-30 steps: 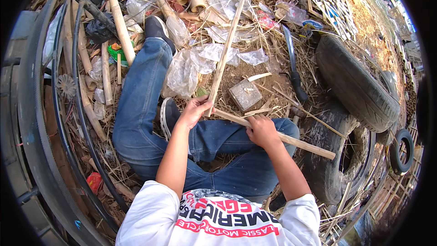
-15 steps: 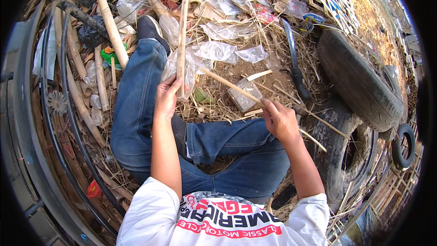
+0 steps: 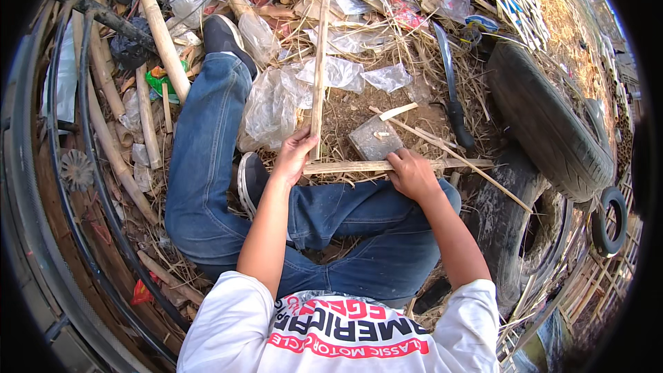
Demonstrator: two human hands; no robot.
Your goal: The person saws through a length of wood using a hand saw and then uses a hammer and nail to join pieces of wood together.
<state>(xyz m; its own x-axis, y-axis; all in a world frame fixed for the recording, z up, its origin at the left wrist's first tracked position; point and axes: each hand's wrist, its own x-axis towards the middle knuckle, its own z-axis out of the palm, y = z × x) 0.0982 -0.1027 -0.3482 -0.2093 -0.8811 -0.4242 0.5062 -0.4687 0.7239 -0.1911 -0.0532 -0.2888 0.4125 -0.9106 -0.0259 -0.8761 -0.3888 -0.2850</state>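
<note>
My left hand (image 3: 295, 155) is closed on the near end of a long split bamboo strip (image 3: 321, 62), which points away from me. A second bamboo strip (image 3: 352, 166) lies crosswise in front of my lap, with my right hand (image 3: 412, 171) closed around its middle. Its left end comes close to the foot of the first strip; whether they touch I cannot tell. Just beyond my right hand sits a grey stone block (image 3: 375, 139) with small bamboo chips on top. A thin bamboo stick (image 3: 476, 169) slants past to the right of that hand.
A long-bladed knife (image 3: 447, 76) with a dark handle lies on the ground beyond the block. Old tyres (image 3: 549, 124) stand at the right. Bamboo poles (image 3: 157, 27) and a black metal frame (image 3: 86, 97) line the left. Plastic bags (image 3: 273, 107) litter the ground.
My left hand has shifted right with its upright strip. The strip in my right hand has swung from slanted to nearly level, its left end now close to the left hand.
</note>
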